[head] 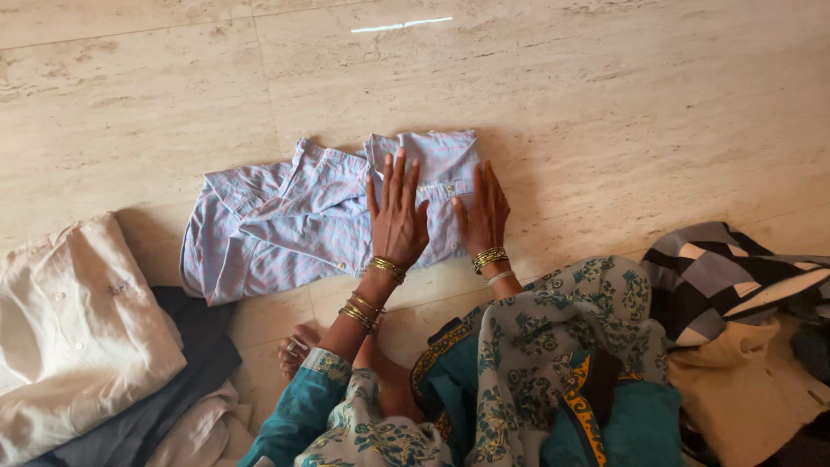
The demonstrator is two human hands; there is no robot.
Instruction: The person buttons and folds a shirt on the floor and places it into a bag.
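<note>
A light blue and pink checked shirt lies partly folded on the marble floor. My left hand presses flat on its right, folded part, fingers spread and pointing away from me. Beside it my right hand lies flat on the shirt's right edge. Both wrists carry gold bangles. Neither hand grips anything.
A folded cream shirt rests on dark grey clothes at the lower left. At the right lies a heap with a grey, black and white patterned cloth and a cream garment. My teal patterned clothing fills the bottom centre.
</note>
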